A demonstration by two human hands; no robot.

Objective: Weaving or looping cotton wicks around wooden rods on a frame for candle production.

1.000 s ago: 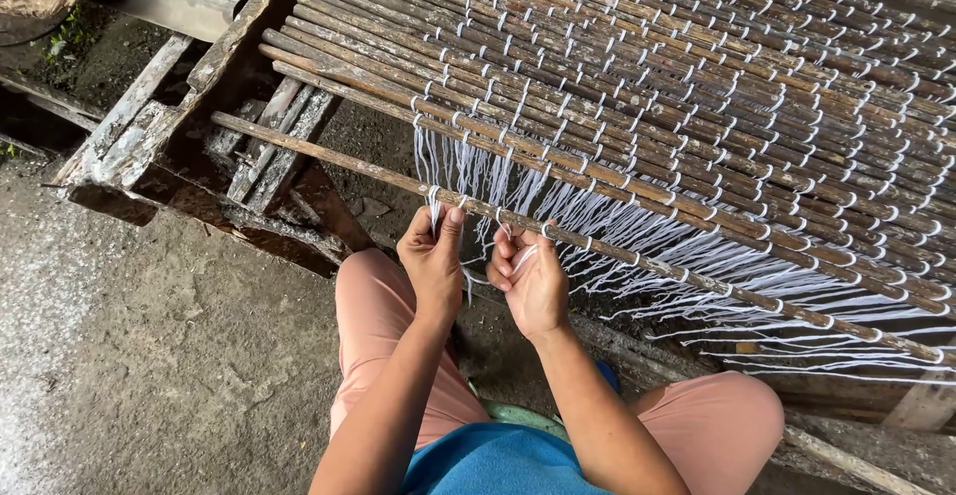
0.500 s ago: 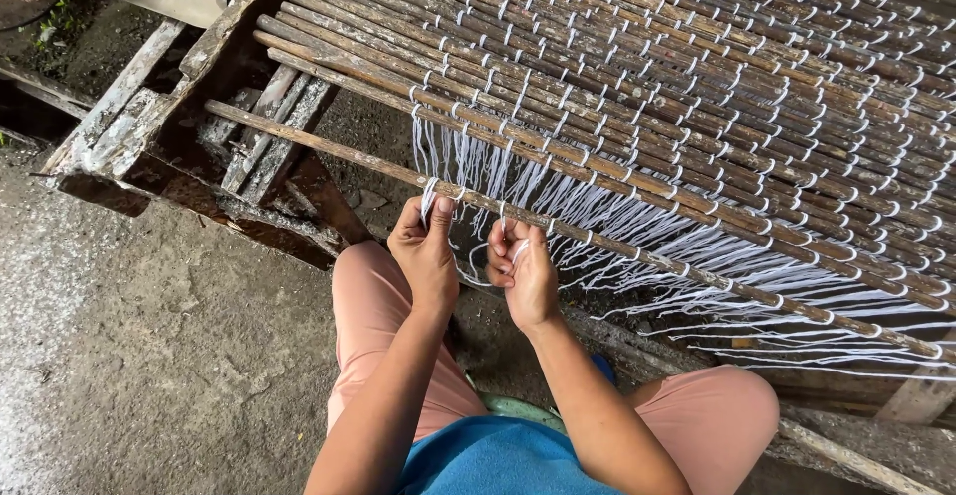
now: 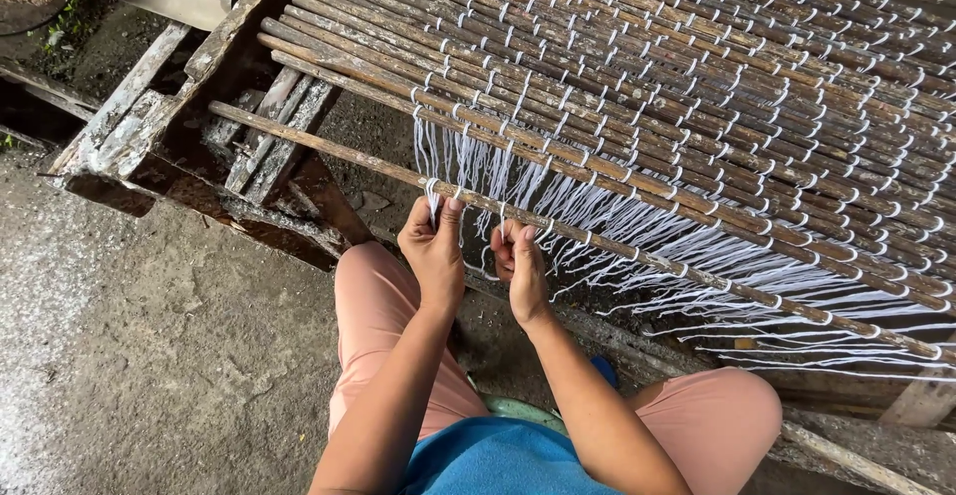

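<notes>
while white strings (image 3: 468, 161) hang from the lashed mat of sticks (image 3: 697, 67) down to the loose front stick (image 3: 329, 146), the left hand (image 3: 435, 246) and right hand (image 3: 518, 261) pinch them there, above a wooden frame (image 3: 149, 126) and concrete floor (image 3: 149, 375).

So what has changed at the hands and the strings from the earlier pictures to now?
Little changed. The left hand and right hand both stayed at the nearest stick, pinching the white strings as before. The fingers shifted only slightly along them. The mat of tied sticks and the wooden frame lie as they were.
</notes>
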